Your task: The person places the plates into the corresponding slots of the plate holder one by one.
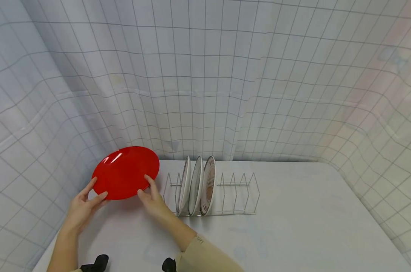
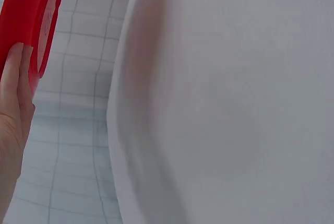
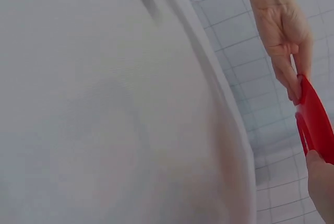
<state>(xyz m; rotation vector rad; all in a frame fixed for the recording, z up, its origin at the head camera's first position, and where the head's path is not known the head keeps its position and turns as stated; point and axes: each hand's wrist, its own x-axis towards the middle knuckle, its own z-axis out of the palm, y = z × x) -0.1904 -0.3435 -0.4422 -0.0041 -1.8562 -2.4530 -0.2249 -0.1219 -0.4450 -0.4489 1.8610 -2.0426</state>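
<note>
We see a glossy, bright red plate [image 1: 125, 172], tilted, raised foot ring beneath, its rim pinched by our left hand [image 1: 82, 209] and right hand [image 1: 155, 203].

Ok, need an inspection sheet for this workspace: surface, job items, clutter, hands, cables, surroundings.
Surface: white tabletop, faint blotchy patches.
Job items: red plate, tilted, held up off the tabletop; wire rack to its right, three plates standing on edge in it.
Clutter: nothing seen.
Hands: left hand grips the red plate's left side; right hand grips its right.
Cables: nothing seen.
Surroundings: white grid-patterned curtain behind and at both sides.
</note>
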